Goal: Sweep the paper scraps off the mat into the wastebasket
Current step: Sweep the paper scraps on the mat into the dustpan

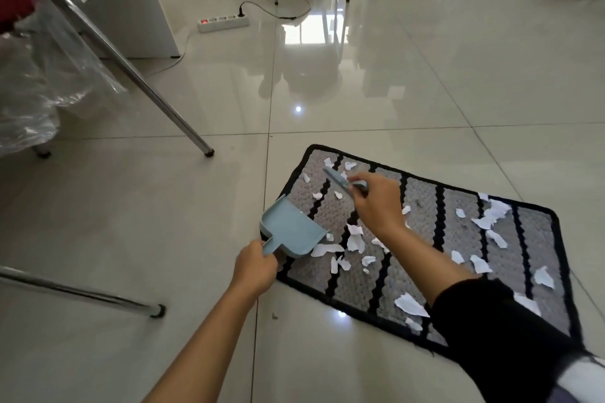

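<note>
A grey mat with black stripes and a black border lies on the tiled floor. Several white paper scraps are scattered over it. My left hand grips the handle of a light blue dustpan, which rests at the mat's left edge with its mouth facing the scraps. My right hand holds a small light blue brush over the far left part of the mat, its end pointing away from me. No wastebasket is in view.
Chrome chair legs slant across the left, one foot close to the mat's far corner. Clear plastic sheeting hangs at far left. A white power strip with cables lies farther back beside a white cabinet. Glossy tiles surround the mat.
</note>
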`<state>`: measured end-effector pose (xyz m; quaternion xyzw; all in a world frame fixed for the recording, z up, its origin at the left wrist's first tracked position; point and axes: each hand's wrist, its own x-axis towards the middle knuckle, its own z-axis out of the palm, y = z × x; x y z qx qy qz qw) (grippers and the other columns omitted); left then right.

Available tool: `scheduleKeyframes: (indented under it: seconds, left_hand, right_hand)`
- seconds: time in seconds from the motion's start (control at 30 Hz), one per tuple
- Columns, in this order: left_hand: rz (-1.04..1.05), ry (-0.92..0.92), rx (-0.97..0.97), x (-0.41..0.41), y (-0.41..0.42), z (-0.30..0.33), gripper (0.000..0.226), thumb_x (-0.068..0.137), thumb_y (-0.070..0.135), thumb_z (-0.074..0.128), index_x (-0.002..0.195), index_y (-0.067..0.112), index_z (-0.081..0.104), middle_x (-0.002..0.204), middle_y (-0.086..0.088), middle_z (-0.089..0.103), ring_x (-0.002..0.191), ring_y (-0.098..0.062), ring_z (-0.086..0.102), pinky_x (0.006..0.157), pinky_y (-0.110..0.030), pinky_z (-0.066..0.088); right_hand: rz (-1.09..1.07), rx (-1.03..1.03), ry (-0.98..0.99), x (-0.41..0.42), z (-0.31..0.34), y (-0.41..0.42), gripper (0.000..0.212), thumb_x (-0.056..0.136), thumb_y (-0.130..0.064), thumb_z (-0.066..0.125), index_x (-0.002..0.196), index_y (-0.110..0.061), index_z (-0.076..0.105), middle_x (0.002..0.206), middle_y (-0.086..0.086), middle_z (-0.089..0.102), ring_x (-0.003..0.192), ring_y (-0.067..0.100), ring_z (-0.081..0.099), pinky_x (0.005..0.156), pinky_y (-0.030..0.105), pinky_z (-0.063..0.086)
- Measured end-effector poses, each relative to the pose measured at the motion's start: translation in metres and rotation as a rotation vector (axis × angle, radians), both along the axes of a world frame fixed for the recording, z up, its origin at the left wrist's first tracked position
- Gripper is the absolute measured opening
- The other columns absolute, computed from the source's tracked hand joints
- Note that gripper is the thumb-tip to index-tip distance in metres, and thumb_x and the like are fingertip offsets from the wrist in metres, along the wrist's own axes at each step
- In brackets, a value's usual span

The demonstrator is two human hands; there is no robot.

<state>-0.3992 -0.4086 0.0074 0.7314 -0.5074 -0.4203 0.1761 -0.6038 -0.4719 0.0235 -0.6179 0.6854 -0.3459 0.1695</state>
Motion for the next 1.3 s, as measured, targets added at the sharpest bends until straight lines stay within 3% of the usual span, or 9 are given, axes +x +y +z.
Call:
scheduleKeyframes:
  seconds: [0.17,0.3,0.43,0.57,0.67,0.8,1.0,1.17,1.3]
  left_hand:
    - [0.016,-0.041,-0.155,0.015,-0.014,-0.015,0.023,0.088,0.008,0.039,0.102,0.001,0.056,0.092,-0.016,0.060,0.074,-0.021,0.051,0.052,-0.023,0.035]
    - [0.005,-0.093,-0.275,0.028,-0.021,-0.032,0.020,0.088,0.012,0.047,0.101,0.008,0.061,0.089,-0.010,0.063,0.075,-0.021,0.056,0.060,-0.026,0.037]
    - [0.011,-0.056,-0.304,0.030,-0.021,-0.039,0.021,0.086,0.011,0.050,0.103,0.013,0.063,0.089,-0.008,0.066,0.059,-0.009,0.048,0.055,-0.021,0.036]
    - [0.038,-0.034,-0.308,0.031,-0.022,-0.031,0.022,0.084,0.010,0.052,0.101,0.014,0.065,0.087,-0.008,0.067,0.056,-0.008,0.046,0.055,-0.022,0.037]
    - [0.053,-0.059,-0.295,0.035,-0.023,-0.023,0.020,0.082,0.010,0.052,0.096,0.013,0.066,0.081,-0.008,0.066,0.054,-0.010,0.045,0.053,-0.024,0.036]
    - [0.037,-0.104,-0.300,0.043,-0.023,-0.018,0.013,0.081,0.014,0.056,0.089,0.012,0.066,0.080,-0.006,0.067,0.060,-0.015,0.052,0.057,-0.029,0.043]
    - [0.008,-0.152,-0.316,0.049,-0.020,-0.012,0.006,0.078,0.015,0.062,0.082,0.015,0.066,0.077,-0.004,0.067,0.069,-0.016,0.057,0.058,-0.027,0.043]
    - [-0.029,-0.173,-0.308,0.058,-0.022,-0.008,0.004,0.076,0.015,0.063,0.077,0.017,0.065,0.073,-0.004,0.068,0.068,-0.010,0.058,0.057,-0.022,0.042]
    - [-0.087,-0.210,-0.269,0.063,-0.023,-0.010,0.007,0.075,0.016,0.062,0.077,0.018,0.069,0.071,-0.004,0.068,0.067,-0.018,0.060,0.057,-0.028,0.044]
  right_hand:
    - [0.152,-0.054,0.238,0.015,-0.023,-0.052,0.029,0.083,0.008,0.051,0.110,0.001,0.058,0.099,0.021,0.062,0.084,0.034,0.057,0.072,0.042,0.051]
    - [0.214,0.025,0.443,0.018,-0.041,-0.093,0.039,0.076,0.016,0.051,0.110,-0.001,0.058,0.107,0.020,0.060,0.092,0.036,0.057,0.075,0.042,0.051]
    - [0.244,0.109,0.409,0.019,-0.051,-0.099,0.044,0.075,0.018,0.047,0.111,-0.004,0.060,0.110,0.020,0.061,0.098,0.036,0.056,0.082,0.041,0.048]
    - [0.368,0.141,0.385,0.011,-0.033,-0.074,0.034,0.078,0.010,0.053,0.101,-0.010,0.067,0.090,0.016,0.069,0.079,0.030,0.059,0.070,0.038,0.050]
    - [0.384,0.059,0.379,0.009,-0.019,-0.065,0.030,0.079,0.007,0.054,0.102,-0.009,0.066,0.089,0.014,0.068,0.077,0.029,0.059,0.068,0.040,0.052]
    - [0.375,0.110,0.420,0.016,-0.030,-0.079,0.040,0.077,0.014,0.050,0.107,-0.009,0.063,0.099,0.015,0.064,0.089,0.032,0.058,0.072,0.039,0.049]
    - [0.550,0.171,0.381,0.004,-0.020,-0.029,0.026,0.081,0.003,0.055,0.101,-0.008,0.066,0.094,0.012,0.068,0.081,0.025,0.060,0.070,0.029,0.047]
    - [0.375,0.020,0.394,-0.006,-0.018,-0.053,0.028,0.083,0.005,0.054,0.107,-0.005,0.062,0.095,0.016,0.065,0.078,0.029,0.060,0.071,0.041,0.053]
    - [0.372,0.143,0.366,0.011,-0.037,-0.045,0.026,0.085,0.001,0.052,0.109,-0.007,0.061,0.102,0.016,0.064,0.080,0.026,0.060,0.076,0.037,0.054]
